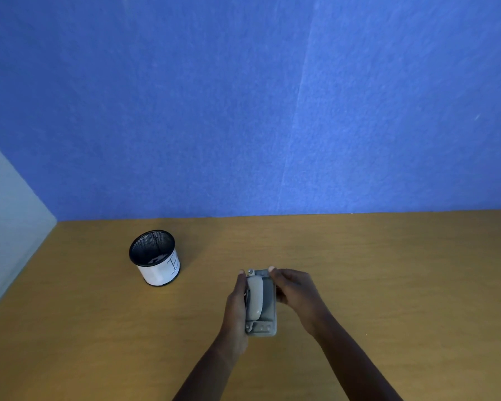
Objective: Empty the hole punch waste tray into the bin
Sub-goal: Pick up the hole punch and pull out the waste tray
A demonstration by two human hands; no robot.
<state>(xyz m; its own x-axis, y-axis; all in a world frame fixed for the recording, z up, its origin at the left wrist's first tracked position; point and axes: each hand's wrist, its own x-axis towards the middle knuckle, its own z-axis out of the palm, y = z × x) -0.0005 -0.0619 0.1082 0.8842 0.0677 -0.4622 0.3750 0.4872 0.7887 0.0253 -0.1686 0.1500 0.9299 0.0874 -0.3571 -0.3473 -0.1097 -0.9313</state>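
Hole punch (260, 303), grey, long axis running away from the camera, held between both hands over the near-centre of the tabletop (388, 270); cannot tell if its base touches the wood or sits just above it. Rounded lighter-grey lever on top, darker flat body under it, a small plate with screws at the near end. Left hand (237, 311) is wrapped along the punch's left side, thumb tip up at the far left corner. Right hand (294, 287) is curled on the right side, one fingertip on the far right corner. Both hands are closed on the punch, forearms coming in from the bottom edge. Waste tray not separately visible from this angle.

Bin (155, 257), a small black mesh cylinder with a white paper label wrapped round its lower part, stands upright to the left and farther back, well apart from the punch. Its mouth is open; a few pale scraps show inside.

Tabletop is tan wood grain, bare between punch and bin and across the whole right half. Blue felt-like wall panel (243, 111) rises at the back edge. Pale grey-green side panel (9, 221) closes the left side, meeting the blue panel at the back-left corner near the bin.
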